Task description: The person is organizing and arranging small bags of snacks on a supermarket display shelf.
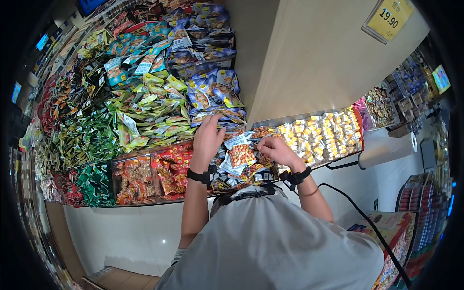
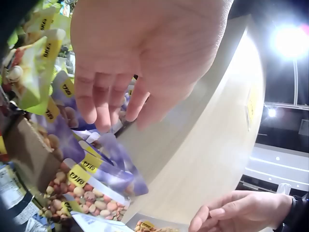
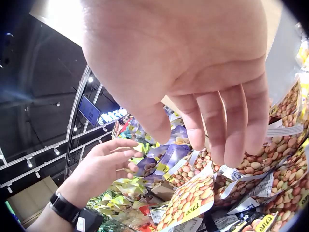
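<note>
Above a bin of nut packets, my left hand has its fingers loosely extended and holds nothing, near the bin's left side. My right hand hovers at the right side, fingers slightly bent with nothing between them. Between the hands a nut packet with a white label lies on top of the pile, face up. In the right wrist view a nut packet stands tilted below the right hand's fingertips. Purple nut packets lie below the left hand's fingers in the left wrist view.
Green packets and red packets fill bins to the left. White-and-yellow wrapped sweets lie in the bin to the right. A beige panel with a price sign rises behind. A plastic bag roll hangs at right.
</note>
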